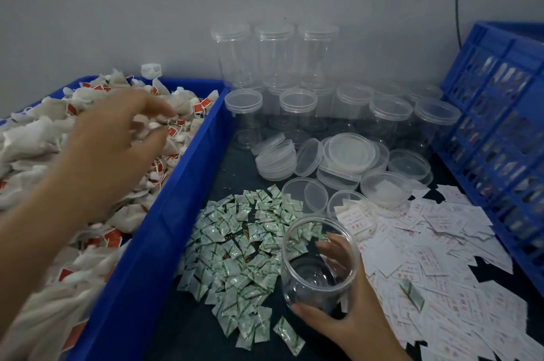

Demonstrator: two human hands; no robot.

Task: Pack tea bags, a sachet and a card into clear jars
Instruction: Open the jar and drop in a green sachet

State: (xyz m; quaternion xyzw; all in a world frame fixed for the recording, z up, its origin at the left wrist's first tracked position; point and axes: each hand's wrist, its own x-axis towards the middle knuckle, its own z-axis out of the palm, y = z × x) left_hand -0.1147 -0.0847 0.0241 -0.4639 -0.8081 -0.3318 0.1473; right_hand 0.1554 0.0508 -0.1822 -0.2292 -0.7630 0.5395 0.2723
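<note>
Right hand (pixel 347 313) is gripping the open jar (pixel 319 266) round its slippery wall, on the bench (pixel 235 166) between sachets (pixel 235 243) and cards (pixel 441 260). Left hand (pixel 109 148), fingers spread, is hovering over tea bags (pixel 35 137), probably light and soft, best pinched by the pouch.

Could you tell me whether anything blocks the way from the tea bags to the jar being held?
Nothing visible does: the jar in the right hand is lidless; only the wall of the blue bin lies between.

The left hand (pixel 112 151) and the right hand (pixel 347 319) are bare. Both arms are bare too.
</note>
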